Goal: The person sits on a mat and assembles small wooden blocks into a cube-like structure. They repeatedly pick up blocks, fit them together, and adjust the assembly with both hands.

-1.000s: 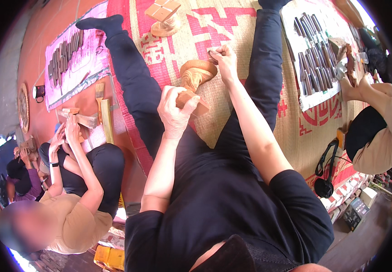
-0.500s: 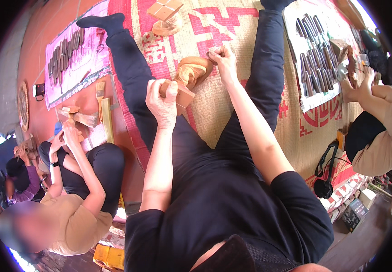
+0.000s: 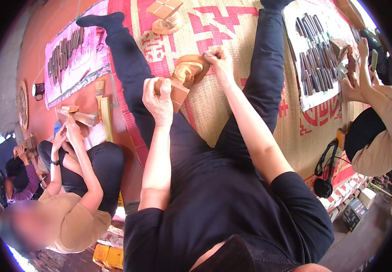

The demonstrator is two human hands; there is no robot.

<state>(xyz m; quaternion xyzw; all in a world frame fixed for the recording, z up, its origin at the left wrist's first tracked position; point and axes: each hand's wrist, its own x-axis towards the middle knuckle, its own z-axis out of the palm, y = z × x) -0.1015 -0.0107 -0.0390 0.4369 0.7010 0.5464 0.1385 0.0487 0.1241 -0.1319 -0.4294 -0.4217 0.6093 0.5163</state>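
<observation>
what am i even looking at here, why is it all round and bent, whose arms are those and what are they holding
This is one picture from a wide fisheye camera worn on a person's head, looking down, so straight edges curve toward the rim. The two bare forearms coming up from the lower edge belong to the wearer, who sits on a woven mat with legs in dark trousers stretched out.

The left hand is closed around a wooden mallet. The right hand is a fist at the edge of a carved wooden piece; what it grips is too small to tell.

Further up the mat stands another wooden block. White cloths on both sides carry rows of dark tools. Two other people sit beside the wearer, left and right, handling wood of their own.
</observation>
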